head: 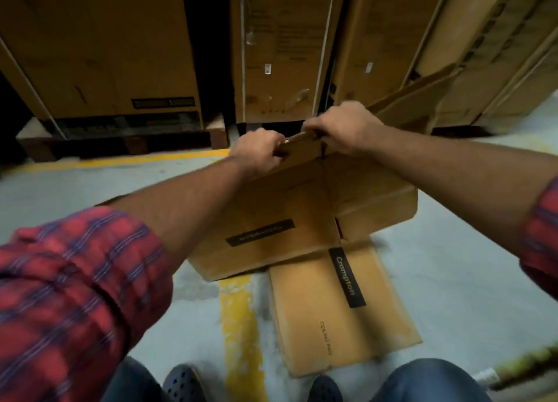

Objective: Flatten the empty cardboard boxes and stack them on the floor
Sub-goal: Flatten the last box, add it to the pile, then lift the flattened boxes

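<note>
The person stands over a cardboard box (290, 208) that is partly collapsed but not yet flat: its far panel rises off the floor (453, 265) and its near flap (341, 308), the one printed with a brand strip, lies flat on the concrete toward the person's shoes. Both hands clamp the top edge of the raised panel, on the far side of the flap. The left hand (259, 152) has its grip clenched on the edge's left part, and the right hand (344, 126) has its grip clenched on the right part, the two hands close together with the cardboard pinched in the fingers.

Judging by the folds, this box is opened out and midway through being pressed down; the raised panel has yet to be laid flat. No stack of finished flats is visible under or beside the flap, so stacking seems not to have begun. Beyond the box stand tall cartons (290, 54) on pallets; whether any of them belong to the job cannot be told.
</note>
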A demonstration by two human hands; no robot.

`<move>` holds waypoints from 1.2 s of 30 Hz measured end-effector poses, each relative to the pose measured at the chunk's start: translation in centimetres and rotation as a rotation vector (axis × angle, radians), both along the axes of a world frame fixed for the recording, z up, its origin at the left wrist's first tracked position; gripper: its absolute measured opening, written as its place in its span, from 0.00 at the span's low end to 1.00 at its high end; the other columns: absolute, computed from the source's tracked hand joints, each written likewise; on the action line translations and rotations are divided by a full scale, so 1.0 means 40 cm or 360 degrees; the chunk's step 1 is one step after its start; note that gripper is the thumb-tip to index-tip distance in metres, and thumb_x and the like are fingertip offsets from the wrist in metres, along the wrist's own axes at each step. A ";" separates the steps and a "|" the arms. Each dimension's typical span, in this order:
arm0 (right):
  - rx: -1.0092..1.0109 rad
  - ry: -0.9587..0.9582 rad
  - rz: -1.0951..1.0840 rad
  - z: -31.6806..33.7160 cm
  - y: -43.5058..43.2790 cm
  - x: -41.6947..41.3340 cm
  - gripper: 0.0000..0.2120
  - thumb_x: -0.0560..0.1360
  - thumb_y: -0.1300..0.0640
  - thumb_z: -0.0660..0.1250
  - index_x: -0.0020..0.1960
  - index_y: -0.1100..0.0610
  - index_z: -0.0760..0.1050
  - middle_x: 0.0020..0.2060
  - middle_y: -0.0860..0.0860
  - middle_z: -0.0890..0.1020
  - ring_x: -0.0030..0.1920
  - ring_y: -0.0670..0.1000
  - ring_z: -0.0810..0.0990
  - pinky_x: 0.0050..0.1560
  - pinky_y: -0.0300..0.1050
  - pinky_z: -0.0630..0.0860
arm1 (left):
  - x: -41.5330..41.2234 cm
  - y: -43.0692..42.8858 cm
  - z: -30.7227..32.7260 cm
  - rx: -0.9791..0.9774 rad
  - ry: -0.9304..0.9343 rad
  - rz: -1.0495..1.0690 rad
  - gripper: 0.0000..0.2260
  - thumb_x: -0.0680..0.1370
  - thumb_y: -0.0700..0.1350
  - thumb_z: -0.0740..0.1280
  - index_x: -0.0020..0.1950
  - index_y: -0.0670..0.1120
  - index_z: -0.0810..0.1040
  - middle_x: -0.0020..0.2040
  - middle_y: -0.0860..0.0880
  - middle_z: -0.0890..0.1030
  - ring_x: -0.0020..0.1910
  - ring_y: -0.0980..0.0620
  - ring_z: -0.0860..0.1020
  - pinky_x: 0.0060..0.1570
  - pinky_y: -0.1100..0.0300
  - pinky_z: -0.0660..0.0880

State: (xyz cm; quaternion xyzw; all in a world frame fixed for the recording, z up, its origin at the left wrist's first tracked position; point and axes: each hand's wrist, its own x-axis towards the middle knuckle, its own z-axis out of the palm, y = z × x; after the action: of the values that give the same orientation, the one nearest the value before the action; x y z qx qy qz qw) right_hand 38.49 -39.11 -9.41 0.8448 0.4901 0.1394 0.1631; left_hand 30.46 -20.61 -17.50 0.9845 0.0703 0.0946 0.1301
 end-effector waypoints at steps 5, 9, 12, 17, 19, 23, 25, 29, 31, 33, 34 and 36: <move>0.0762 -0.0265 -0.0158 -0.215 -0.101 -0.028 0.50 0.74 0.35 0.73 0.86 0.45 0.48 0.84 0.60 0.46 0.84 0.65 0.46 0.82 0.69 0.44 | -0.038 0.007 0.015 -0.0246 -0.0048 0.0156 0.16 0.80 0.56 0.72 0.65 0.51 0.80 0.53 0.50 0.84 0.53 0.49 0.82 0.55 0.48 0.82; 0.1136 0.0115 -0.0412 -0.472 -0.230 -0.070 0.62 0.73 0.37 0.76 0.83 0.44 0.28 0.81 0.58 0.29 0.84 0.64 0.37 0.79 0.67 0.59 | -0.067 0.038 0.050 -0.0489 -0.0029 0.0227 0.19 0.79 0.56 0.73 0.67 0.50 0.79 0.55 0.49 0.83 0.53 0.48 0.83 0.55 0.45 0.83; 0.1427 0.0562 -0.0778 -0.592 -0.288 -0.099 0.62 0.74 0.37 0.75 0.83 0.48 0.28 0.81 0.55 0.27 0.84 0.59 0.38 0.77 0.56 0.63 | -0.097 0.064 0.079 -0.0845 -0.0070 0.0206 0.23 0.77 0.57 0.75 0.68 0.51 0.79 0.59 0.50 0.84 0.58 0.49 0.83 0.61 0.42 0.81; 0.1685 0.1604 -0.1524 -0.718 -0.327 -0.071 0.70 0.61 0.23 0.75 0.85 0.46 0.36 0.86 0.54 0.49 0.84 0.58 0.54 0.80 0.58 0.59 | -0.168 0.068 0.141 -0.1425 -0.0189 0.0028 0.19 0.75 0.52 0.79 0.62 0.51 0.79 0.56 0.53 0.85 0.54 0.56 0.85 0.58 0.51 0.81; 0.1764 0.1862 -0.1706 -0.749 -0.328 -0.054 0.70 0.58 0.19 0.72 0.86 0.46 0.40 0.84 0.55 0.57 0.82 0.61 0.61 0.79 0.61 0.63 | -0.196 0.079 0.162 -0.1570 -0.0190 -0.0002 0.28 0.72 0.55 0.81 0.67 0.48 0.76 0.59 0.51 0.85 0.55 0.52 0.85 0.55 0.52 0.82; 0.1919 0.2239 -0.1547 -0.768 -0.329 -0.006 0.59 0.62 0.18 0.69 0.82 0.51 0.63 0.76 0.53 0.74 0.69 0.53 0.77 0.66 0.50 0.73 | -0.229 0.113 0.140 -0.1815 -0.0318 -0.0043 0.22 0.74 0.49 0.75 0.67 0.51 0.76 0.60 0.51 0.84 0.57 0.53 0.85 0.52 0.57 0.82; 0.1968 0.2413 -0.1399 -0.768 -0.319 0.014 0.52 0.60 0.16 0.68 0.75 0.47 0.73 0.68 0.51 0.82 0.62 0.49 0.81 0.60 0.46 0.76 | -0.227 0.132 0.103 -0.1978 -0.0401 0.0064 0.20 0.74 0.50 0.74 0.66 0.52 0.77 0.59 0.53 0.85 0.57 0.54 0.85 0.53 0.56 0.81; 0.1896 0.2610 -0.1401 -0.782 -0.324 0.051 0.43 0.64 0.21 0.69 0.65 0.52 0.82 0.58 0.54 0.87 0.61 0.56 0.84 0.68 0.58 0.76 | -0.189 0.176 0.004 -0.2228 -0.0546 0.0419 0.23 0.73 0.52 0.77 0.68 0.51 0.78 0.60 0.50 0.86 0.56 0.51 0.85 0.51 0.54 0.82; 0.2021 0.2479 -0.1489 -0.789 -0.350 0.063 0.40 0.65 0.25 0.73 0.61 0.56 0.85 0.54 0.55 0.89 0.57 0.58 0.87 0.64 0.59 0.80 | -0.165 0.196 -0.058 -0.2251 -0.0644 0.0607 0.24 0.74 0.50 0.78 0.69 0.50 0.79 0.58 0.50 0.86 0.54 0.52 0.86 0.48 0.56 0.83; 0.2200 0.2203 -0.1566 -0.791 -0.387 0.077 0.33 0.66 0.31 0.78 0.55 0.58 0.86 0.50 0.56 0.89 0.49 0.57 0.89 0.57 0.56 0.85 | -0.146 0.201 -0.133 -0.2211 -0.0666 0.0759 0.24 0.75 0.48 0.79 0.70 0.49 0.77 0.58 0.50 0.85 0.54 0.51 0.85 0.49 0.53 0.83; 0.2223 0.2051 -0.1611 -0.788 -0.403 0.081 0.30 0.65 0.34 0.80 0.52 0.58 0.86 0.48 0.56 0.89 0.46 0.56 0.89 0.53 0.54 0.86 | -0.138 0.198 -0.172 -0.2175 -0.0656 0.0810 0.25 0.75 0.47 0.79 0.69 0.48 0.76 0.58 0.50 0.84 0.54 0.52 0.84 0.48 0.54 0.82; 0.2185 0.1787 -0.1700 -0.783 -0.427 0.081 0.25 0.66 0.37 0.82 0.49 0.56 0.82 0.46 0.53 0.88 0.44 0.56 0.88 0.51 0.53 0.86 | -0.115 0.178 -0.259 -0.2069 -0.0646 0.0903 0.25 0.74 0.45 0.80 0.68 0.46 0.76 0.55 0.50 0.84 0.51 0.53 0.83 0.49 0.56 0.81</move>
State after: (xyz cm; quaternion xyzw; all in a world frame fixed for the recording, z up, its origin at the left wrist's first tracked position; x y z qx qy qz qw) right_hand 41.74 -56.20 -40.72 0.8067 -0.1281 -0.1158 -0.5652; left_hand 25.86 -13.51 -27.86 0.6158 0.3387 0.2441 0.6682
